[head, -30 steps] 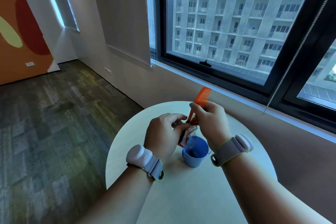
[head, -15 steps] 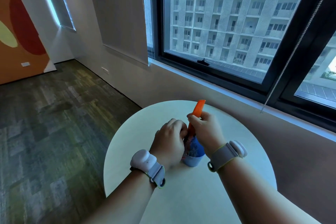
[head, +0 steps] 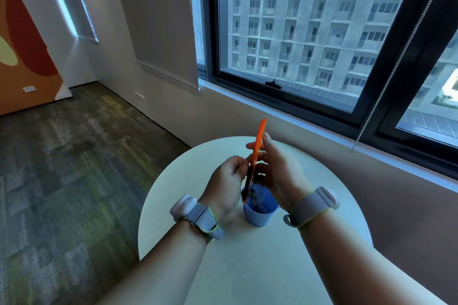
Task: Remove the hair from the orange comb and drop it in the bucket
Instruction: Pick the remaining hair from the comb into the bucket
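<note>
Here the right hand grips the orange comb nearly upright, its lower end dipping over the blue bucket on the round table. The left hand is curled, fingertips pinching at the comb's teeth, where dark hair clings (more wisps lie inside the bucket).

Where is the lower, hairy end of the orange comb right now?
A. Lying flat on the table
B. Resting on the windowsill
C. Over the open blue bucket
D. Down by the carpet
C: the right hand holds the orange comb upright, and its lower end, dark with hair, hangs at the mouth of the blue bucket.
</note>
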A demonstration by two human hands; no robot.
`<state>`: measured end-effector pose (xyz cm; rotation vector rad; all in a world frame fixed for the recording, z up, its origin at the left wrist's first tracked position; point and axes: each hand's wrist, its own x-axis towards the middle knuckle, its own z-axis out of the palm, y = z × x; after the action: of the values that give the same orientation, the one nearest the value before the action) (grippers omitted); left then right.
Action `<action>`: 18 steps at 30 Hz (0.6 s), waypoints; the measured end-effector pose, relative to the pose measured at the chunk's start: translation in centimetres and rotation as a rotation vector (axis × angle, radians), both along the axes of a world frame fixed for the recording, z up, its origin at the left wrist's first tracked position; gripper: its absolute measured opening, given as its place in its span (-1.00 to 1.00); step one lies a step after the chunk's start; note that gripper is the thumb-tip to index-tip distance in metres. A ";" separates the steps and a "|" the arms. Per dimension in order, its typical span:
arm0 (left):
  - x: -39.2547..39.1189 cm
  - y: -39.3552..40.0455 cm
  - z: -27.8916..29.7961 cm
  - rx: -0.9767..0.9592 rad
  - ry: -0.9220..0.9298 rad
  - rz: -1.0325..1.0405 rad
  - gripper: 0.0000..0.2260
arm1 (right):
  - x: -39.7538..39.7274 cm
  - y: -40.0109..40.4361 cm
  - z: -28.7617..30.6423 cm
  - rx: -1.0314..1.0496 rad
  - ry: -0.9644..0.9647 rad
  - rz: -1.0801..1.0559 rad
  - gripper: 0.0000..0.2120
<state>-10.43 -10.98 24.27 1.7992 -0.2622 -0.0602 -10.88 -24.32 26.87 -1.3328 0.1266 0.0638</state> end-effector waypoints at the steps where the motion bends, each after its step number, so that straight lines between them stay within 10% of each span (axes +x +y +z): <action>1: 0.0 -0.1 0.2 0.014 -0.008 0.007 -0.80 | 0.0 0.2 0.0 -0.056 -0.037 -0.021 -0.58; 12: -1.0 -0.4 1.0 -0.195 0.159 -0.013 -0.82 | 0.8 0.5 -1.1 -0.099 -0.134 -0.081 -0.76; 18: -1.0 -0.2 1.0 -0.615 0.401 -0.036 -0.73 | 0.6 0.7 -0.8 -0.057 -0.131 -0.074 -0.80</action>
<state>-11.39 -11.19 25.29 1.1393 -0.0156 -0.3265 -10.29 -23.64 26.11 -1.3843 0.0673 -0.0905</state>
